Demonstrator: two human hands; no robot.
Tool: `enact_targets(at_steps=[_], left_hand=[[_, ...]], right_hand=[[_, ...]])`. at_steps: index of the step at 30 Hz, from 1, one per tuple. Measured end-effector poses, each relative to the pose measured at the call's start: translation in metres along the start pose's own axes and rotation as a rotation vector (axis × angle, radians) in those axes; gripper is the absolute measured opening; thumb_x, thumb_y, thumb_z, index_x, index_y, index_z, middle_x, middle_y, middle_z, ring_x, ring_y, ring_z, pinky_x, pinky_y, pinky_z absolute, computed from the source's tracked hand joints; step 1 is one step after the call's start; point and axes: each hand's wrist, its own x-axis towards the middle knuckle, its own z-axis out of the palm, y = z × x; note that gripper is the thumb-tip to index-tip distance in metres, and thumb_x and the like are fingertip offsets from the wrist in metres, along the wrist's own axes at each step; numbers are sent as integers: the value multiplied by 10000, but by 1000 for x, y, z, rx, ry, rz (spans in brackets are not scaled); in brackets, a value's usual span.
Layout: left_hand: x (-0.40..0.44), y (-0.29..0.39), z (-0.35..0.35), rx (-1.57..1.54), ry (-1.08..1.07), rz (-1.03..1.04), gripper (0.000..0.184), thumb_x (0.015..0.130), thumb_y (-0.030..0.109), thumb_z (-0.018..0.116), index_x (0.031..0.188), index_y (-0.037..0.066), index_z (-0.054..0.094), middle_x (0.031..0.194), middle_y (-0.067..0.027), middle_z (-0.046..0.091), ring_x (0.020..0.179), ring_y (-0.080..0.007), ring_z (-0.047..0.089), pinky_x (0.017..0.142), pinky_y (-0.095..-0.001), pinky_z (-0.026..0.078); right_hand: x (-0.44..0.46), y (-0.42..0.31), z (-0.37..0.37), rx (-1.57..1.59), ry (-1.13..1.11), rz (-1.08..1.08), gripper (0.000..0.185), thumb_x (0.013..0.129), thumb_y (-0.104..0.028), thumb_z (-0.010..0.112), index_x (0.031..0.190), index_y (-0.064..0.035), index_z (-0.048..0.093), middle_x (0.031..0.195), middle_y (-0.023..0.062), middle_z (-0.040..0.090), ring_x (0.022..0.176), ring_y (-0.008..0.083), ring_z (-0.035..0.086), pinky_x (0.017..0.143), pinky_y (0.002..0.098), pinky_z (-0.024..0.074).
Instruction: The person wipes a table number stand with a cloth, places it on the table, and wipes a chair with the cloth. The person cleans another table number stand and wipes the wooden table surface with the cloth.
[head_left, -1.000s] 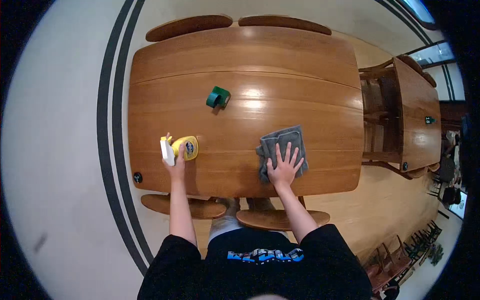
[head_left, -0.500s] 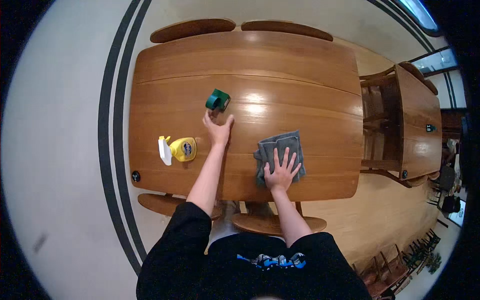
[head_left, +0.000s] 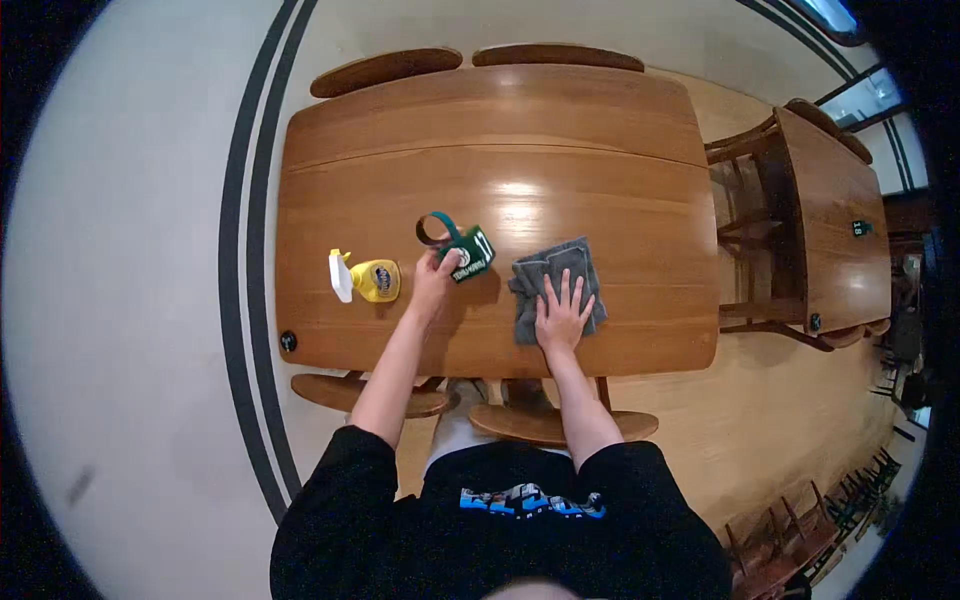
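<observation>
The wooden table [head_left: 600,180] occupies the centre of view, with chairs [head_left: 560,48] along its far and near edges. On its near half, right of centre, lies a folded grey cloth [head_left: 532,272]; the right hand [head_left: 562,322] rests flat upon it, fingers spread, gripping nothing. The yellow spray bottle [head_left: 377,281] sits to the left, untouched. The green sign holder [head_left: 478,255], between bottle and cloth, is gripped by the left hand [head_left: 430,290], thumb against its face (table contact unconfirmed). Near left corner: a black disc [head_left: 289,341].

Right hand [head_left: 562,318] flat, palm down, fingers [head_left: 566,287] spread; left hand [head_left: 430,287] slightly further forward, curled in grip.
</observation>
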Motion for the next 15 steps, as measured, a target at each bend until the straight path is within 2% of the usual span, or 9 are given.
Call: enact_targets(at_steps=[2,3,4,5,7,8,12,13,15], left_hand=[[-39,31,10,-139,-78,-172,435,1016,251,566,1390,32,526,1261,-93,635,1004,-139,635,883,-277,524],[-54,41,9,-133,-66,-174,435,1016,251,566,1390,32,526,1261,-93,635,1004,-139,635,883,-277,524],[-70,49,7,-238,-94,-223,458,1023,301,540,1394,34,521,1287,-96,622,1033,-144,628,897,-283,522],[-84,55,8,-347,-127,-273,485,1030,351,515,1398,36,517,1313,-98,610,1062,-148,622,910,-289,520],[-107,61,13,-582,-206,-374,551,1043,452,463,1406,40,508,1364,-103,586,1120,-157,609,936,-302,516],[-118,64,15,-592,-213,-383,551,1043,452,463,1406,40,508,1364,-103,586,1120,-157,609,936,-302,516],[-140,78,12,-676,-279,-355,571,1055,492,402,1404,51,506,1314,-100,610,1103,-159,614,917,-298,519],[-144,78,8,-680,-296,-353,571,1055,492,402,1404,51,506,1314,-100,610,1103,-159,614,917,-298,519],[-151,68,0,-427,-310,-265,578,1059,501,383,1391,46,511,1277,-97,625,1071,-159,622,891,-293,516]], right_hand=[[16,10,6,135,-13,18,509,994,-345,514,1477,-190,471,1545,103,429,1464,327,327,1201,560,174],[19,15,-1,346,-14,66,478,1010,-317,501,1455,-143,487,1494,122,485,1433,327,374,1192,526,221],[22,20,-11,556,-12,123,450,1026,-289,489,1433,-97,502,1443,141,541,1402,328,422,1183,493,268],[24,28,-27,555,-16,128,450,1026,-289,489,1433,-97,502,1443,141,541,1402,328,422,1183,493,268],[24,43,-68,1742,-296,579,419,1024,-279,520,1383,-64,548,1454,163,524,1343,293,486,1163,453,310],[13,40,-92,1730,-287,585,419,1024,-279,520,1383,-64,548,1454,163,524,1343,293,486,1163,453,310],[-23,-4,-177,2481,-416,480,399,1020,-276,535,1354,-60,565,1390,136,576,1267,270,538,1117,419,384],[-32,-21,-183,2477,-401,465,399,1020,-276,535,1354,-60,565,1390,136,576,1267,270,538,1117,419,384],[-52,-70,-189,2180,-304,351,418,1014,-317,549,1344,-59,548,1332,128,586,1212,265,547,1073,411,407]])
